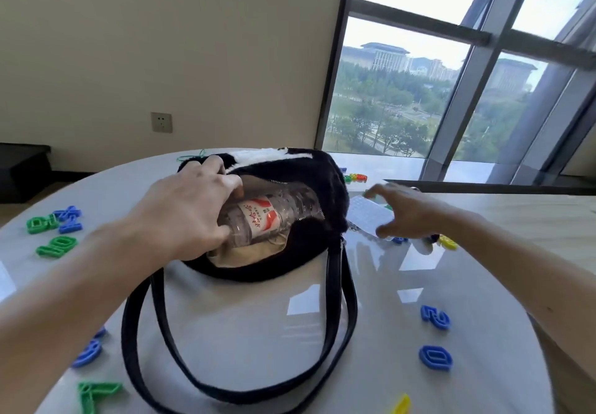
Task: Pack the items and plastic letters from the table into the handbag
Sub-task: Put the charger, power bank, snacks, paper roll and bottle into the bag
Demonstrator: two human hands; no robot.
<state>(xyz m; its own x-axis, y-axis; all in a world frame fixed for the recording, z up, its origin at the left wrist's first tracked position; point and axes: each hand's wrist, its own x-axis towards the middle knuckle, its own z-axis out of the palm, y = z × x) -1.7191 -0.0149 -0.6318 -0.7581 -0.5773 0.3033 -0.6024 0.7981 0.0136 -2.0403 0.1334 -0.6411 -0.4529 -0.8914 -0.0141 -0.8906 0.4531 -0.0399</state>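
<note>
Gripping a clear bottle (267, 216) with a red-and-white label, the left hand (190, 207) has its fingers and thumb curled round the bottle's near end. The bottle lies on its side in the unzipped mouth of the bag (300, 171), a black furry handbag with a white patch on its far side, resting on the grey tabletop (387, 284). Most of the bottle is inside the bag, over the tan lining. Two black straps (335, 333) trail from the bag toward the viewer and loop on the tabletop.

Right of the bag, the right hand (409, 210) hovers with fingers and thumb spread wide above a small white packet (367, 213) that lies just beside the bag; whether it touches the packet cannot be told.

Plastic letters lie scattered round the bag: green and blue ones (56, 226) to its left, blue ones (435, 336) to its near right, a green one (96, 394) and a yellow one (401, 405) at the near edge, and a mixed-colour cluster (354, 177) behind its right end. A yellow piece (448, 242) sits under the right wrist.
</note>
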